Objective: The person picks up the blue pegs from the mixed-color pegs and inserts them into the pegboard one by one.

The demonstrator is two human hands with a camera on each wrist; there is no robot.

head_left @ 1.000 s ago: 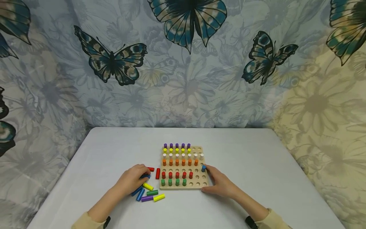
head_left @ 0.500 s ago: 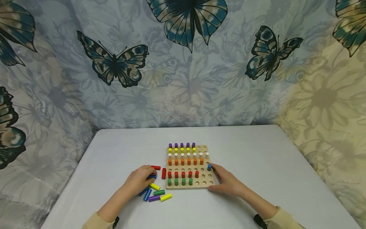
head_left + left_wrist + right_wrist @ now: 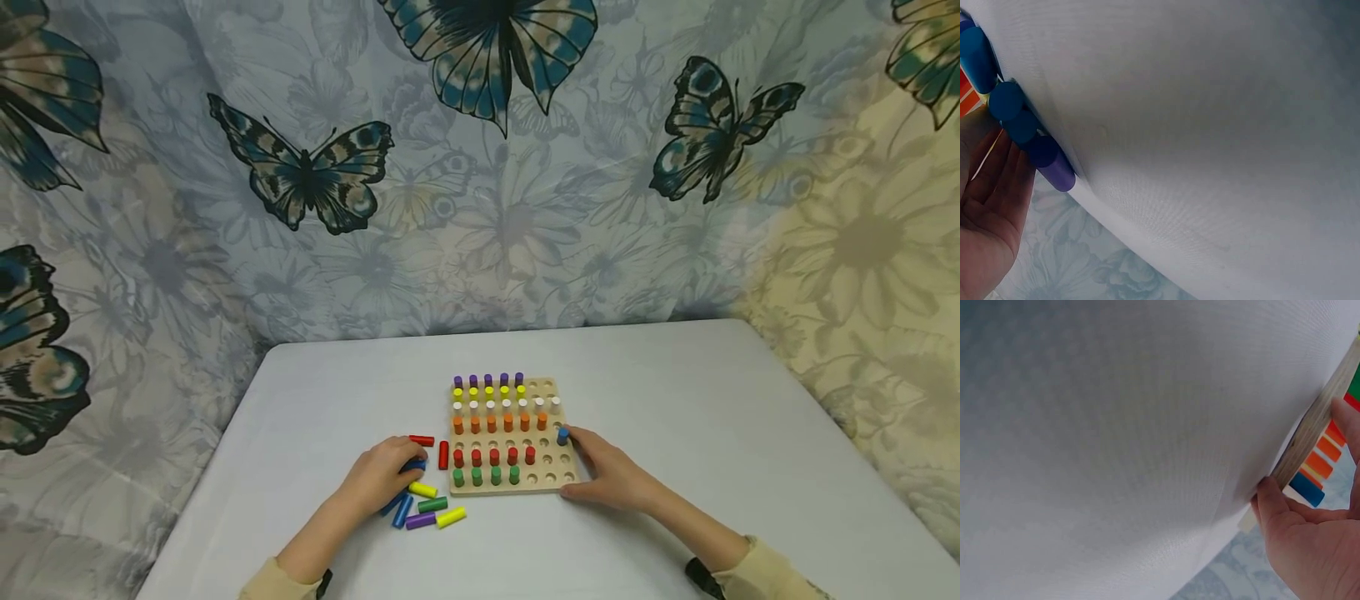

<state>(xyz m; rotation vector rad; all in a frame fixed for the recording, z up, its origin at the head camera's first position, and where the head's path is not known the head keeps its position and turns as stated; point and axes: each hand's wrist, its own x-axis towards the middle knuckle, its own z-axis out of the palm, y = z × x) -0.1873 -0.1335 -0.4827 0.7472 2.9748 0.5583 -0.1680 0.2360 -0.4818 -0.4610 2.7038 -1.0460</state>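
Note:
A wooden pegboard (image 3: pixel 517 487) lies on the white table with rows of purple, yellow, white, orange, red and green pegs upright in it. One blue peg (image 3: pixel 562 436) stands at its right edge, beside the fingers of my right hand (image 3: pixel 618 477). That hand grips the board's right side, thumb at the near corner and fingers farther up the edge. To the left of the board, my left hand (image 3: pixel 377 477) holds a blue peg (image 3: pixel 415 465) between thumb and fingers, low among loose pegs. Its fingertips are partly hidden. In the left wrist view, several blue pegs (image 3: pixel 1007 101) lie against it.
Around the left hand lie loose pegs: red (image 3: pixel 444 455), yellow (image 3: pixel 452 517), green (image 3: pixel 432 504), purple (image 3: pixel 421 521) and blue (image 3: pixel 402 511). The table (image 3: pixel 637 375) ends before a butterfly-patterned cloth backdrop (image 3: pixel 517 275).
The head view has shifted, so the whole scene sits farther right in it. Both hands keep their places at the board and the loose pegs.

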